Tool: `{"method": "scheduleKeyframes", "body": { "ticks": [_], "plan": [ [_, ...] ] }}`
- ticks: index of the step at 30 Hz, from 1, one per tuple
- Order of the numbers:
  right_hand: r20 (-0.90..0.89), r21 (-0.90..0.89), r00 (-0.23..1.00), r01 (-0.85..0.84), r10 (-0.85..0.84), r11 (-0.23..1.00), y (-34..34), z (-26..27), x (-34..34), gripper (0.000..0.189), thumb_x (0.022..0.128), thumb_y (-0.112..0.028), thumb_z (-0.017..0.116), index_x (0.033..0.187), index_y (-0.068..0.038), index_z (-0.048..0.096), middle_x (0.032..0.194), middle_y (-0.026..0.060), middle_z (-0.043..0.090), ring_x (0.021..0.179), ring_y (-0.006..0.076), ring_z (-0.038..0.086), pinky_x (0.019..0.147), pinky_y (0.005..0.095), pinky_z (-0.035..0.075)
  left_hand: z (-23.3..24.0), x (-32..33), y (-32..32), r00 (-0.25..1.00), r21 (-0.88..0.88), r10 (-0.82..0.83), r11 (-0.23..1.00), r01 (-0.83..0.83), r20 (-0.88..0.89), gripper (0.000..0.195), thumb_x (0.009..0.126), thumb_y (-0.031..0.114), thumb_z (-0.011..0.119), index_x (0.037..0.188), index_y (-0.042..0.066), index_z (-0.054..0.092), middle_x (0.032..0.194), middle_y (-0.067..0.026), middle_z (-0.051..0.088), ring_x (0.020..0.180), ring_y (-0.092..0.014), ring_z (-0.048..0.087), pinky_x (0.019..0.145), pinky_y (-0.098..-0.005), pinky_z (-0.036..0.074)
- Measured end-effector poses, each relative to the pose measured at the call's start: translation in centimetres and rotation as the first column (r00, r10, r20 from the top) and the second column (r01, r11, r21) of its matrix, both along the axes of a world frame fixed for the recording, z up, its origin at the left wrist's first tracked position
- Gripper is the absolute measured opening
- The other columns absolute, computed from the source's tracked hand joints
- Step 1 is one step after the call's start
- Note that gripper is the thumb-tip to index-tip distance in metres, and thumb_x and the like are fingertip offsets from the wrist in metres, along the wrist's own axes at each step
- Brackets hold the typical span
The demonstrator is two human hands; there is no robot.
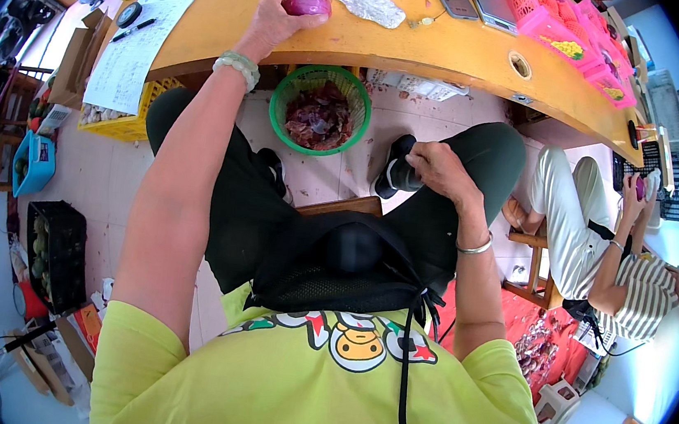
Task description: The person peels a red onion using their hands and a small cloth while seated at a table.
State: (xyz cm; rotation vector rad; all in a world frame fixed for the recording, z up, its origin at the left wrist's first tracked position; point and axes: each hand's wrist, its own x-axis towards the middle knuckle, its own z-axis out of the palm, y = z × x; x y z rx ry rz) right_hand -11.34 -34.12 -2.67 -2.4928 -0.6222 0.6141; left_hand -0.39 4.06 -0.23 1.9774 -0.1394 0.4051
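My left hand (279, 16) holds a red onion (307, 1) just above the wooden table (357, 43), near its front edge. Beside the onion lies a crumpled, clear or silvery wrapping (370, 5). My right hand (441, 168) is over my right thigh, away from the tabletop. Its fingers are curled, and whether anything is inside them is hidden. Below the table edge, between my feet, stands a green plastic basket (276, 106) with reddish-purple onion skins (319, 117) in it.
Written paper (138, 60) with a pen and tape measure overhangs the table's left side. Pink baskets (560, 30) and a flat scale (494, 10) stand at the right. A yellow crate (153, 99) sits beside my left knee. Another person (636, 286) sits at right, holding an onion.
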Motion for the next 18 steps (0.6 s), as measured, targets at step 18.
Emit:
{"method": "scheduleKeyframes", "body": {
  "ticks": [18],
  "plan": [
    [0.259, -0.523, 0.958, 0.245, -0.122, 0.816, -2.4, -24.6, 25.2, 0.047, 0.093, -0.014, 0.053, 0.139, -0.010, 0.061, 0.143, 0.0188, 0.060, 0.139, 0.0377, 0.051, 0.115, 0.0430, 0.042, -1.2, -1.5, -1.7, 0.967, 0.069, 0.167, 0.981, -0.183, 0.192, 0.068, 0.076, 0.021, 0.088, 0.133, 0.000, 0.059, 0.123, -0.0175, 0.065, 0.112, -0.030, 0.065, 0.100, -0.0403, 0.052]
  ]
}}
